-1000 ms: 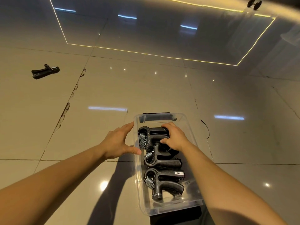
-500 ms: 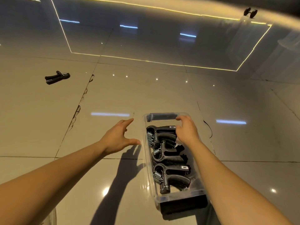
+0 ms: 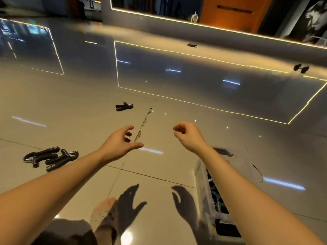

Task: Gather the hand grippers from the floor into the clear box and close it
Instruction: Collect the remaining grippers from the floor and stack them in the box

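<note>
The clear box (image 3: 200,175) stands on the floor at lower right, mostly hidden under my right forearm, with black hand grippers (image 3: 215,195) showing inside. Two black hand grippers (image 3: 51,157) lie together on the floor at the left. Another hand gripper (image 3: 124,106) lies farther off, ahead of my left hand. My left hand (image 3: 120,143) hovers above the floor with fingers spread and nothing in it. My right hand (image 3: 188,134) is raised left of the box, fingers loosely curled, holding nothing.
A small dumbbell (image 3: 300,68) rests far right near a lit step edge. Another small dark object (image 3: 192,45) lies farther back. My foot in a light shoe (image 3: 103,212) is at the bottom centre. Glossy tiles stretch all around.
My right hand has lifted out of the box and both hands have swung left. The view has turned left and up, bringing two more hand grippers into sight at the left.
</note>
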Demonstrator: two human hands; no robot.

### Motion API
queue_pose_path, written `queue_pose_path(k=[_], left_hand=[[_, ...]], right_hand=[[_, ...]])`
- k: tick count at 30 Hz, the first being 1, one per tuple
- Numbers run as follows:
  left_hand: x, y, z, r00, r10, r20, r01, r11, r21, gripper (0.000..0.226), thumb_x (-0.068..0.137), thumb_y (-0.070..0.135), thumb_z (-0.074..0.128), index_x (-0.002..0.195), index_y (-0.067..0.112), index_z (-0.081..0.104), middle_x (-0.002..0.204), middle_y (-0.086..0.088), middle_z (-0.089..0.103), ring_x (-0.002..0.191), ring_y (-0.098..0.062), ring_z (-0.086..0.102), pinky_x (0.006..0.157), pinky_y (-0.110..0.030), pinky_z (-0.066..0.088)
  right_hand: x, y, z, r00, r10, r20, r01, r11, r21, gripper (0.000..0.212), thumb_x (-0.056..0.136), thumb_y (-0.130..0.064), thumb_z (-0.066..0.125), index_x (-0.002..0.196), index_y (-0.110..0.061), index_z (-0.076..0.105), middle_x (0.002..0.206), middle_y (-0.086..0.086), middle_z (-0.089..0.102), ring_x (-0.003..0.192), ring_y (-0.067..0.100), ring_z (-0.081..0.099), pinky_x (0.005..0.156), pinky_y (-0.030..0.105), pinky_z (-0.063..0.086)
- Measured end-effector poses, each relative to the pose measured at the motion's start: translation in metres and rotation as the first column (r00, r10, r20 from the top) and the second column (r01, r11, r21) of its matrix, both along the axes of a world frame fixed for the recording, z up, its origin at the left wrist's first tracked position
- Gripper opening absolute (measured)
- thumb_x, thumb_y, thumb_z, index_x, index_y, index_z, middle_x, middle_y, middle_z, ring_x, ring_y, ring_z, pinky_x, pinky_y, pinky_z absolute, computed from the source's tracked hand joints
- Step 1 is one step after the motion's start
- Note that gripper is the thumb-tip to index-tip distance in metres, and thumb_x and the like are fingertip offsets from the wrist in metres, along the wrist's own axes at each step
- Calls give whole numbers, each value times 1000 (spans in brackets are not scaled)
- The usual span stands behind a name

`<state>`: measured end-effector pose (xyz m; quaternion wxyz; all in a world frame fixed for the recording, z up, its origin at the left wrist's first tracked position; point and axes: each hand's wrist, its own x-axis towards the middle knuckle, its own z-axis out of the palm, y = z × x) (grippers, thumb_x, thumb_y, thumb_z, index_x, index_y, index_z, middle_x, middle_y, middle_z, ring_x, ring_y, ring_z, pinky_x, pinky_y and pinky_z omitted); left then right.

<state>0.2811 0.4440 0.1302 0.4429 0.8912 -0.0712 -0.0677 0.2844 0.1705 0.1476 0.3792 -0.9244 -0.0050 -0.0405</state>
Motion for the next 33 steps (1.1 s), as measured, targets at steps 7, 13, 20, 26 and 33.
queue_pose_path(k=[7, 13, 20, 26, 33], left_hand=[[-46, 139, 9, 967, 206, -150, -187, 973, 133, 60, 78, 46, 84, 127, 18, 65, 123, -9, 62, 103, -20, 65, 93, -38, 54], [-70, 228, 23, 939, 328, -103, -286, 911, 297, 52, 87, 35, 78, 130, 11, 62, 119, -7, 62, 88, -16, 62, 67, -24, 46], [-70, 342, -10, 870, 491, -49, -444, 822, 356, 57, 90, 37, 74, 139, 15, 56, 136, -11, 60, 116, -25, 61, 98, -39, 50], [-41, 401, -76, 819, 551, -160, -474, 807, 352, 65, 88, 41, 75, 143, 17, 52, 138, -10, 58, 119, -26, 59, 102, -41, 50], [62, 402, -154, 803, 541, -249, -462, 830, 312, 66, 89, 38, 75, 145, 16, 49, 137, -9, 58, 119, -27, 59, 100, -38, 48]], right_hand=[[-27, 123, 0, 972, 233, 25, -234, 966, 107, 20, 98, -18, 62, 117, -18, 69, 102, -5, 68, 98, 14, 66, 89, 30, 53], [-12, 229, -9, 935, 353, -29, -350, 934, 76, 22, 96, -17, 62, 117, -14, 69, 111, 3, 71, 102, 21, 66, 94, 40, 54], [34, 367, -45, 866, 482, -133, -485, 874, 8, 28, 94, -17, 62, 122, -13, 68, 115, 4, 69, 103, 21, 64, 93, 40, 55], [75, 431, -106, 852, 429, -301, -472, 877, -85, 38, 88, -14, 65, 126, -14, 63, 118, 7, 68, 99, 25, 63, 80, 30, 49], [129, 427, -215, 852, 344, -395, -436, 884, -170, 55, 89, -23, 65, 141, -19, 50, 135, 7, 52, 119, 30, 57, 93, 38, 49]])
